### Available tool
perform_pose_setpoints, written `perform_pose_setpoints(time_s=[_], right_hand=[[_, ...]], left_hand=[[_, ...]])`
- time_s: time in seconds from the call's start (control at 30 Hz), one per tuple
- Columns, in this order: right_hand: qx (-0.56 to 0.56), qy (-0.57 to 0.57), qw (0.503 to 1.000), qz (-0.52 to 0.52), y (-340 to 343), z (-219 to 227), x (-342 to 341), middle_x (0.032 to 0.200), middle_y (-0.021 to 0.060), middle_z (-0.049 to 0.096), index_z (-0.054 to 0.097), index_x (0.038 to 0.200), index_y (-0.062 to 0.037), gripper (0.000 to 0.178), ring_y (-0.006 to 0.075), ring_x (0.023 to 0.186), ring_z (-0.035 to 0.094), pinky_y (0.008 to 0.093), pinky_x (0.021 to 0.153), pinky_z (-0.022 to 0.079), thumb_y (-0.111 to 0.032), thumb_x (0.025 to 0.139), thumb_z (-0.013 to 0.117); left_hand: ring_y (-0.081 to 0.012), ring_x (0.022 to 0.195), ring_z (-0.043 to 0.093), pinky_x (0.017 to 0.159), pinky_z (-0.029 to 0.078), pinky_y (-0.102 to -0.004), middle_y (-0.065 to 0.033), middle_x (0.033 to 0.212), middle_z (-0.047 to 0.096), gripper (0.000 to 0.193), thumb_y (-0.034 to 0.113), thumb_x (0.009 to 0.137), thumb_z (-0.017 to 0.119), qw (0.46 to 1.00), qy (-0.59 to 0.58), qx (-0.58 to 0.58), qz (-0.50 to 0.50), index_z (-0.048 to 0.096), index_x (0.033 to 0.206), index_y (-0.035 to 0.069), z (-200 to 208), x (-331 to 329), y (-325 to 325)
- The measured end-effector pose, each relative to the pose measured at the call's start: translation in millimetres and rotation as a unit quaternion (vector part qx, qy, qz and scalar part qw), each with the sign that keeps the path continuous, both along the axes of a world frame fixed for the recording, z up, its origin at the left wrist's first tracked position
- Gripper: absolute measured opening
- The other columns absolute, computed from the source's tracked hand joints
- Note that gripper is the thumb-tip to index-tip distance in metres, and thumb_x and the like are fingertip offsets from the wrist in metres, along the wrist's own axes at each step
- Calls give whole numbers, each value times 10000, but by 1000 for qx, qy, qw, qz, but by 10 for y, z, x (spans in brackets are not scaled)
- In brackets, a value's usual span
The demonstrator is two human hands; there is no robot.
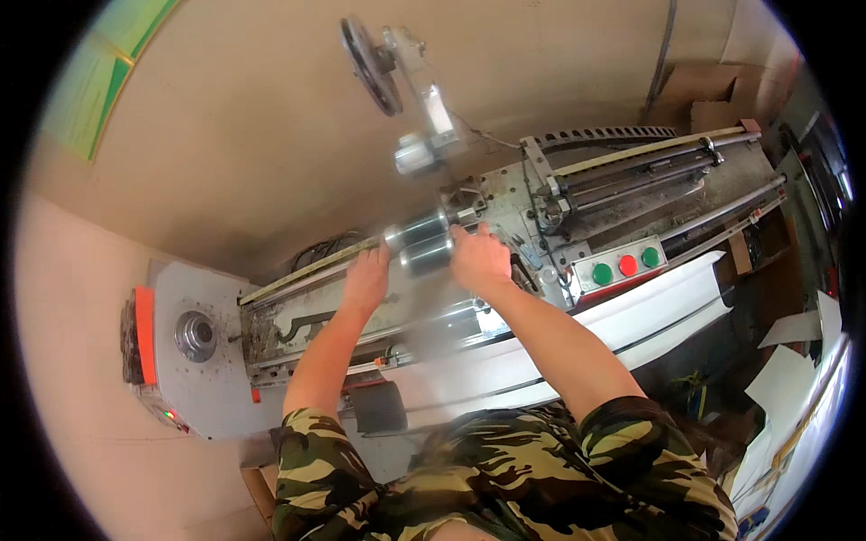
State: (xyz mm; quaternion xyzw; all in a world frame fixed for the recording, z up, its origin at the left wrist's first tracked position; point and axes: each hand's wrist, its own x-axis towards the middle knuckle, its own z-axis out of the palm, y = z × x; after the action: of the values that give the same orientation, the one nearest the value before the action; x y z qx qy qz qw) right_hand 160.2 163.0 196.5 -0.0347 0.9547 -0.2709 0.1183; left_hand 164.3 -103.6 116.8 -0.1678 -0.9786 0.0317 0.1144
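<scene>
Two shiny dark cylinders with bright metal ends lie side by side on the long machine bed, one farther (419,228) and one nearer (428,255). My left hand (367,273) is closed at their left end, fingertips against the metal rim. At the right end, my right hand (481,259) has its fingers bent around the nearer cylinder's edge. The undersides of both hands, and the thumbs in part, are hidden. A small metal block (466,215) sits just beyond the right fingers.
A control box (624,264) with green and red buttons stands right of my right hand. Rods and rails (649,185) run along the right side. Overhead hangs an arm with a wheel (372,68). White sheets (631,307) drape along the near edge; a grey housing (203,347) closes the left end.
</scene>
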Motion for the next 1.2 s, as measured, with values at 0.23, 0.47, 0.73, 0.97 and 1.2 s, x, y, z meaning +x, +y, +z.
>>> perform_pose_setpoints(time_s=[0.23,0.47,0.73,0.97,1.2], right_hand=[[4,35,999,-6,-16,49,48,1287,243,547,588,1372,-235,433,430,1137,611,527,948,505,-230,945,510],[12,55,998,-32,-46,-62,4,1259,250,566,621,1336,-243,399,434,1106,629,539,925,514,-241,958,494],[2,55,997,-45,-57,-33,32,1218,232,587,652,1308,-246,367,424,1072,641,538,898,521,-265,975,500],[17,70,997,-41,-72,-52,19,1203,226,604,665,1299,-250,361,421,1064,646,535,895,523,-269,974,509],[19,85,995,-52,-69,-158,-1,1194,226,611,675,1282,-260,345,414,1064,646,528,904,521,-269,979,511]], left_hand=[[-324,1030,603,817,544,-438,-145,1043,615,509,129,882,575,997,-66,-37,30,491,1369,7,99,13,33],[-289,1016,594,803,545,-412,-119,1027,613,642,114,878,586,996,-88,-31,0,373,1470,-14,620,150,246],[-304,1070,608,874,543,-416,-153,1076,640,648,108,878,588,992,-119,-44,12,359,1470,-21,618,121,225],[-313,1064,632,880,546,-429,-146,1058,660,536,92,884,565,989,-145,-2,41,431,1392,-12,483,75,169],[-302,1027,640,847,555,-426,-146,1032,662,516,89,884,553,981,-183,-10,56,442,1379,-7,701,106,302]])
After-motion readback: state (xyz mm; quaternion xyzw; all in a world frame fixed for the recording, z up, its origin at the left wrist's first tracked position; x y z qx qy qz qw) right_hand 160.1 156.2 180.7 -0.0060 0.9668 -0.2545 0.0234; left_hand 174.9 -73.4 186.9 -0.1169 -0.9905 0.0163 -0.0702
